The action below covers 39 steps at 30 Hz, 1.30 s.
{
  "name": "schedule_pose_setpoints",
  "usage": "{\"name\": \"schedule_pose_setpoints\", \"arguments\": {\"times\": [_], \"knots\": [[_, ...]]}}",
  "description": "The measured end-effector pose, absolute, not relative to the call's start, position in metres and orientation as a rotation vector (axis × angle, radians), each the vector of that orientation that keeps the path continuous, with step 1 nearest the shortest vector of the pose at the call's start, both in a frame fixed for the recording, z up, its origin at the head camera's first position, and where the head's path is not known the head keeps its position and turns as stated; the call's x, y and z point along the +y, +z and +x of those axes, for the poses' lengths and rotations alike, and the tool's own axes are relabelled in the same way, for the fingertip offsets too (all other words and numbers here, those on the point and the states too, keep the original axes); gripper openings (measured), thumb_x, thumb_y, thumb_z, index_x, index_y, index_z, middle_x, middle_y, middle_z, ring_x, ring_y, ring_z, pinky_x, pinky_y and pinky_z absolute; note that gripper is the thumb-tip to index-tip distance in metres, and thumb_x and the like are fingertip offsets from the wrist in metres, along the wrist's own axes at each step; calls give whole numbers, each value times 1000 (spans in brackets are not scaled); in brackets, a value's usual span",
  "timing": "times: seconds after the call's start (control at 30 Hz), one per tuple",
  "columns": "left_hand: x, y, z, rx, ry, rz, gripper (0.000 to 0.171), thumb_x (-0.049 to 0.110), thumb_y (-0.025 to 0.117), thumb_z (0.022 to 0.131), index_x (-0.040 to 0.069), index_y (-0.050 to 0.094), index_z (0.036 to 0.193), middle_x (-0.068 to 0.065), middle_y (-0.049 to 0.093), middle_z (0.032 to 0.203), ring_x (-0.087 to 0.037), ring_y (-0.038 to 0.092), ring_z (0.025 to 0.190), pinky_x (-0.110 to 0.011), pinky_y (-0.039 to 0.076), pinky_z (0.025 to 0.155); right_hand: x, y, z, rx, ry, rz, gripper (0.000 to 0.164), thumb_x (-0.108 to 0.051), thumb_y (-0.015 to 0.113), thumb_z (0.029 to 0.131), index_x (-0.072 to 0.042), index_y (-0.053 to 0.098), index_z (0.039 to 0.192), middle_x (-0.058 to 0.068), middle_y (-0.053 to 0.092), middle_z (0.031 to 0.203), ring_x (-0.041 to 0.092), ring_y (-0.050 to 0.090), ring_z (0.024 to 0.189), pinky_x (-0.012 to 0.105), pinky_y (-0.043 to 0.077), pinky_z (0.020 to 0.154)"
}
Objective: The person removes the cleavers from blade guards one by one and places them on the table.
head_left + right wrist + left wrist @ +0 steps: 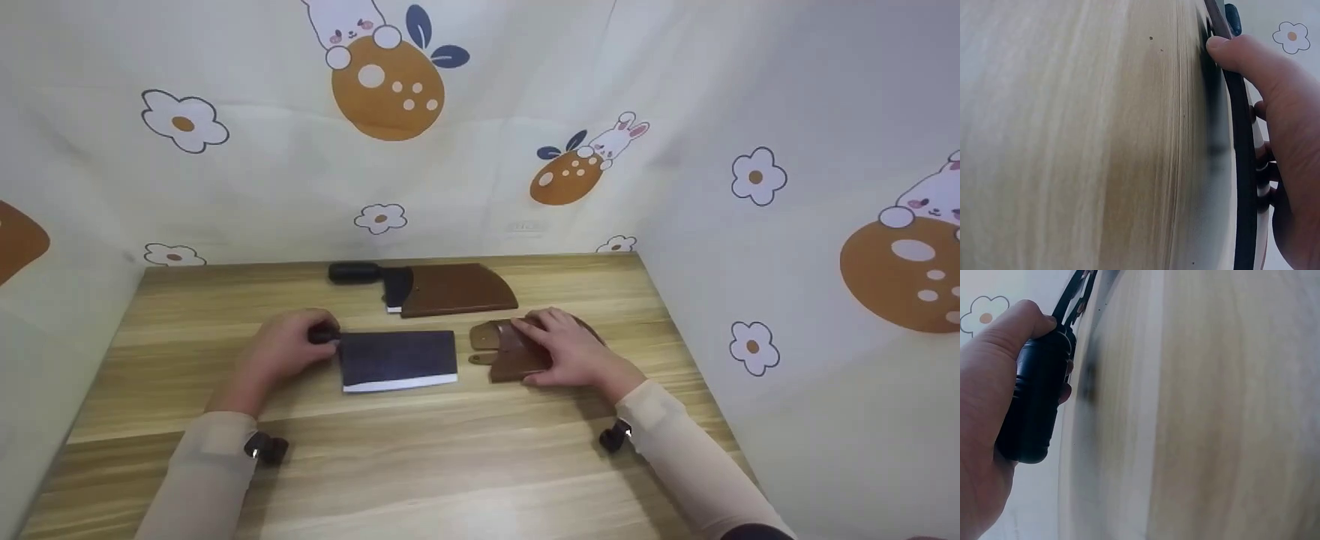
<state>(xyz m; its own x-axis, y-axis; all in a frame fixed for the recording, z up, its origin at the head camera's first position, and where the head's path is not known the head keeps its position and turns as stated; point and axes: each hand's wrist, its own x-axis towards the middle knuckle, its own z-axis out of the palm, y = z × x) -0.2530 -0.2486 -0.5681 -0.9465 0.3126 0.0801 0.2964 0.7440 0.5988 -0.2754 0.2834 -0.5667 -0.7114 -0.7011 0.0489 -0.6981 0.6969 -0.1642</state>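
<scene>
Cleaver (pixel 399 360) lay mid-table (pixel 450 465), roughly flat; couldn't tell if the whole blade touched the wood. Handle (pixel 1036 394) pointed L, pale cutting edge (pixel 401 385) faced the near side. L hand (pixel 281 352) had thumb & fingers wrapped round the handle. R hand (pixel 574 356) held a brown cover (pixel 508 367) just beside the blade's R end, thumb along its near edge, fingers across the top; cover & blade were apart. Second knife (pixel 356 273) lay behind, most of its blade in a sleeve (pixel 461 289).

Blade looked like wide steel, so prob. heavy for its size & stiff, w/ wt. well fwd of the handle; a full grip close to the blade would've steadied it best. Handle looked smooth, maybe a bit slippery if damp, tho its rings prob. helped. Bare edge seemed sharp: no spot for fingers. Cover looked leathery, i.e. light, firm w/ slight give, not fragile; best held by its outer sides, clear of the tabs (pixel 481 359).
</scene>
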Motion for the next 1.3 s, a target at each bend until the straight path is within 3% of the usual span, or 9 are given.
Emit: {"name": "schedule_pose_setpoints", "arguments": {"times": [0.27,0.63,1.0,1.2,1.3], "knots": [[-249,-571,-254,2908,978,513,27,19,84,95,10,79,119,-12,76,117,-39,71,114,-64,54,104,282,-570,-277,2828,-284,-1179,109,-65,87,83,-23,42,172,13,50,161,32,47,144,56,42,120],[-249,-576,-258,2933,973,587,25,15,86,93,8,80,116,-10,75,113,-38,68,113,-64,52,104,282,-565,-276,2747,-357,-1103,110,-64,88,84,-25,38,174,12,40,172,33,39,155,60,34,126],[-248,-571,-253,2934,999,601,23,12,85,93,6,80,114,-10,76,110,-37,70,110,-61,54,102,281,-565,-278,2751,-376,-1065,115,-67,91,81,-26,38,174,8,39,174,33,36,158,62,30,128],[-247,-567,-255,2911,972,606,27,14,85,95,5,79,120,-13,76,116,-40,69,114,-65,52,105,283,-567,-276,2761,-391,-1056,118,-73,89,80,-23,38,174,8,35,177,34,32,161,64,27,129],[-246,-566,-254,2871,1005,571,36,15,84,96,3,75,128,-15,76,122,-42,69,119,-66,51,108,284,-568,-275,2778,-436,-1080,112,-75,84,84,-19,42,172,10,37,175,35,33,161,63,28,129]]}}
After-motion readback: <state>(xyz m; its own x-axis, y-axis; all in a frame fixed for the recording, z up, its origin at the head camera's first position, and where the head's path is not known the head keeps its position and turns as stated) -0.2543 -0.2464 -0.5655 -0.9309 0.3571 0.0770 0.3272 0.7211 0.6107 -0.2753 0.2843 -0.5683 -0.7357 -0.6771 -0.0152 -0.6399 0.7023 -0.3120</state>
